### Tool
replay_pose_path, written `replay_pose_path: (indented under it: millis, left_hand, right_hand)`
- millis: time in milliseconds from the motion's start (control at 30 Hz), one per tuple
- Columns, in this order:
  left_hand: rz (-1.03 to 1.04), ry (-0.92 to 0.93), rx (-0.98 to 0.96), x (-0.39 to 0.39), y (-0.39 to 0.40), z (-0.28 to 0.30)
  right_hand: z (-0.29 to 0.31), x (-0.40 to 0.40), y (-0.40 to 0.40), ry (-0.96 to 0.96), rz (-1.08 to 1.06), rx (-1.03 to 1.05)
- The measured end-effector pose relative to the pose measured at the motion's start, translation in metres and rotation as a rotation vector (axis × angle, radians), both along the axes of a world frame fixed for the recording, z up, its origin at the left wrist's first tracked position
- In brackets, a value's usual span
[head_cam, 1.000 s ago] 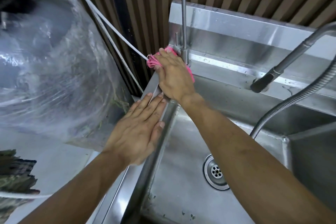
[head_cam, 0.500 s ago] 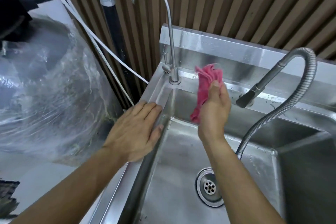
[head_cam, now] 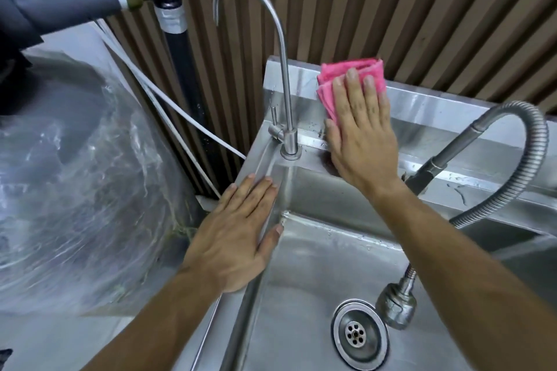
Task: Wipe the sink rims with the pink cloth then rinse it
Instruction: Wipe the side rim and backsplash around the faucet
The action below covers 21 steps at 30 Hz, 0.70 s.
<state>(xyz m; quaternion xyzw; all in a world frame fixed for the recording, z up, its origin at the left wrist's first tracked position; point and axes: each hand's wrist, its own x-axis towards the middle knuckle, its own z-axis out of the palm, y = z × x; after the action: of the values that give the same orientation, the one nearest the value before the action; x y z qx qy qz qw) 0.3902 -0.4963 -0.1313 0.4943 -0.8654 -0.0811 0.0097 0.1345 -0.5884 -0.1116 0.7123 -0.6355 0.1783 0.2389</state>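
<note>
Pink cloth under my flat, open right hand, left hand bracing flat on the sink rim, I'd keep pressure even along the backsplash.

One head-worn view only, looking forward and steeply down from above the steel sink, close in. Forearms enter from the bottom edge; beyond the fingertips the slatted wall fills the top (wide lens, edges curving).
</note>
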Motion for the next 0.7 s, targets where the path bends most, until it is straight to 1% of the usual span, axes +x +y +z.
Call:
replay_pose_path:
  millis: [67,167,233,300,367,533,600,700]
  left_hand:
    - [0.006,0.011,-0.002,0.0,-0.001,0.0]
    - [0.004,0.022,0.009,-0.001,-0.002,-0.003]
    - [0.001,0.021,-0.007,-0.001,-0.002,-0.003]
    - [-0.005,0.011,-0.01,-0.002,-0.001,-0.002]
    - [-0.014,0.003,0.006,-0.002,-0.001,0.001]
    - [-0.061,0.027,-0.02,-0.006,-0.015,0.01]
    - [-0.057,0.034,-0.016,-0.008,-0.019,0.005]
    - [-0.06,-0.005,-0.022,-0.008,-0.023,-0.005]
  right_hand:
    - [0.007,0.004,-0.009,0.08,0.085,0.014]
    - [0.03,0.026,-0.045,0.282,0.328,0.028]
    - [0.042,0.036,-0.065,0.381,0.428,0.07]
    - [0.045,0.029,-0.069,0.434,0.443,0.105]
    - [0.041,0.01,-0.055,0.455,0.399,0.12]
    - [0.03,-0.019,-0.021,0.44,0.257,0.062]
    - [0.034,-0.013,-0.03,0.486,0.282,0.06]
    - [0.05,0.012,-0.06,0.562,0.439,0.083]
